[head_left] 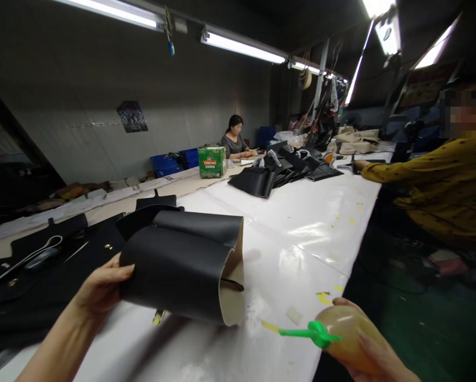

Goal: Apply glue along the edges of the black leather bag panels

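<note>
Black, curved bag piece [174, 270], beige inside

Here's the left hand [105, 284], bare, its slim wrist [81, 307] running into a forearm [57, 342] that's uncovered right down to the lower edge, broadening all the way! Across to the right hand [381, 358], bare as well, slender fingers [370, 345] with rounded tips, the nails too blurred to make out.

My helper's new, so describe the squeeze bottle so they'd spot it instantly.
Find the white table, then the right hand by its right edge. It holds the squeeze bottle: amber, rounded, and the only thing nearby with a bright green nozzle.
</note>
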A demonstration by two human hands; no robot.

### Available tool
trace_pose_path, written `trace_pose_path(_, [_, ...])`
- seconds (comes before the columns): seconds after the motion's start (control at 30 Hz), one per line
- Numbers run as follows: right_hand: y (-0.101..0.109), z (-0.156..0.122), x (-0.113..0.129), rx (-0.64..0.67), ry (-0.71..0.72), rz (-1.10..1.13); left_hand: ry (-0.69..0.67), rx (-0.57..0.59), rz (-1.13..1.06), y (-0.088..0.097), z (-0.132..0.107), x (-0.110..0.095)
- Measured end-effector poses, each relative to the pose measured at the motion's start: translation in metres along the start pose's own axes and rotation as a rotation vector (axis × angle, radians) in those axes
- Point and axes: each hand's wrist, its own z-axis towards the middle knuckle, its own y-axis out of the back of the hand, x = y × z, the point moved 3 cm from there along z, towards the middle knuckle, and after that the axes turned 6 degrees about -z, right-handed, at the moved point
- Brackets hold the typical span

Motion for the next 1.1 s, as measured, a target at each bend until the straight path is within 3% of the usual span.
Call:
trace_pose_path(0.1, [-0.021, 0.009, 0.011, 0.046, 0.130, -0.162, 0.100, 0.009, -0.017, 0.012, -0.003, 0.033])
trace_pose_path(0.17, [-0.033, 0.024, 0.015, 0.064, 0.225, -0.291, 0.119, 0.005, -0.032, 0.019, -0.003, 0.040])
trace_pose_path(0.37, [-0.071, 0.085, 0.017, 0.141, 0.543, -0.654, 0.120, 0.041, -0.043, 0.025, 0.004, 0.033])
trace_pose_path(0.47, [-0.090, 0.112, 0.016, 0.169, 0.628, -0.731, 0.134, 0.054, -0.049, 0.024, 0.010, 0.033])
trace_pose_path(0.67, [-0.106, 0.146, 0.010, 0.228, 0.668, -0.812, 0.130, 0.054, -0.063, 0.020, 0.018, 0.034])
trace_pose_path(0.93, [-0.092, 0.146, 0.001, 0.388, 0.548, -0.841, 0.119, 0.088, -0.085, 0.018, 0.023, 0.037])
trace_pose_path(1.1, [-0.096, 0.173, 0.000, 0.362, 0.529, -0.787, 0.104, 0.220, -0.098, 0.023, 0.024, 0.039])
